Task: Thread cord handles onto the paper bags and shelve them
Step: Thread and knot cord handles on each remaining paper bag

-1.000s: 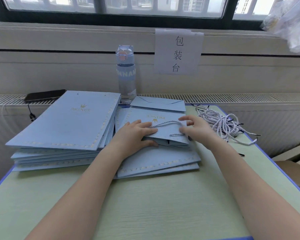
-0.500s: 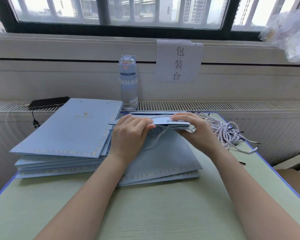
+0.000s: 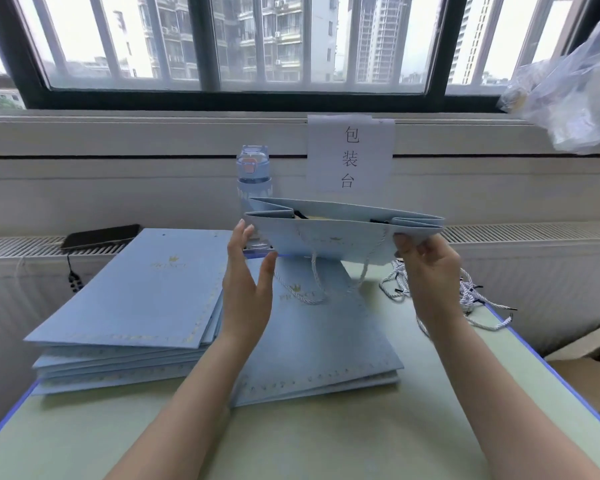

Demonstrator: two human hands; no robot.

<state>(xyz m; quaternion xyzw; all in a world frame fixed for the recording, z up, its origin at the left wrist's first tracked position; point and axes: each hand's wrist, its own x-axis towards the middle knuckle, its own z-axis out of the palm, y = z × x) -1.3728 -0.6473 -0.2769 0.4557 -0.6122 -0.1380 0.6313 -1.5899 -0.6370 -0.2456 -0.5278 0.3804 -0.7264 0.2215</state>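
Bag (image 3: 329,237) raised over table (image 3: 326,438), right end pinched by right hand (image 3: 430,271); left hand (image 3: 246,289) flat-fingered at left edge, contact unclear. Cord handle (image 3: 317,289) hanging from near face; far one possibly threaded. Flat stacks (image 3: 129,296) and loose cords (image 3: 475,296) waiting: most threading, all shelving left.

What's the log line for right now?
right hand: pinches right end of paper bag, held up | left hand: open beside its left end | cord handle: hangs from bag's front | loose cords: on table
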